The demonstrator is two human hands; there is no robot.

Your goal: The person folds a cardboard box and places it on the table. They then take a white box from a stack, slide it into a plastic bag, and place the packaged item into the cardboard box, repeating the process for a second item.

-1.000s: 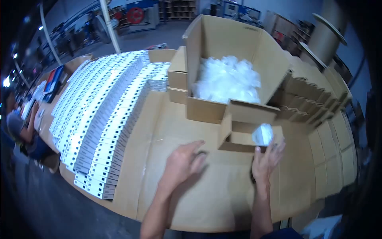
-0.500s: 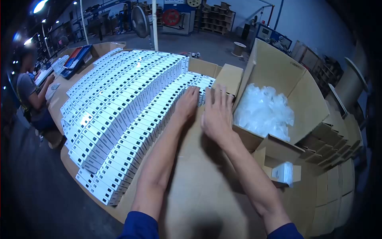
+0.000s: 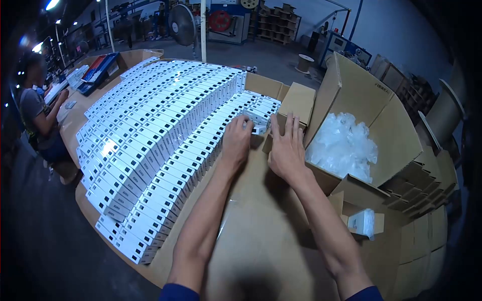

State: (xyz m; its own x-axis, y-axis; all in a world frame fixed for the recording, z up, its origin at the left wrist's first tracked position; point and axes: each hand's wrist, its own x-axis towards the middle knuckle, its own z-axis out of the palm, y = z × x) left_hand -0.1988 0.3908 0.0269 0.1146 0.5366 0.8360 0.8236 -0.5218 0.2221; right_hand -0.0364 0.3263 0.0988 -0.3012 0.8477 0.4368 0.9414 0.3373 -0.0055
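Many small white boxes (image 3: pixel 165 125) with dark square marks stand in long, tight rows on the cardboard-covered table. My left hand (image 3: pixel 237 139) is at the near edge of the lower rows, fingers bent and close together against the boxes. What its fingertips grip, if anything, is hidden. Just right of it, a white box (image 3: pixel 258 130) sits at the row's end. My right hand (image 3: pixel 287 153) has its fingers stretched and apart, lying against a brown carton (image 3: pixel 297 103). No object shows in that hand.
A big open carton (image 3: pixel 396 125) holds clear plastic bags (image 3: pixel 344 145). Nearer, a small open box (image 3: pixel 339 203) has a plastic-wrapped white box (image 3: pixel 362 222) in it. Folded cardboard (image 3: pixel 416 185) is stacked at right. Another person (image 3: pixel 40 110) sits at the table's far left, near a blue tray (image 3: pixel 99 74).
My left hand has drawn back slightly toward me, uncovering more of the boxes at the row's end. My right hand has shifted slightly right and nearer. The view has also moved a little.
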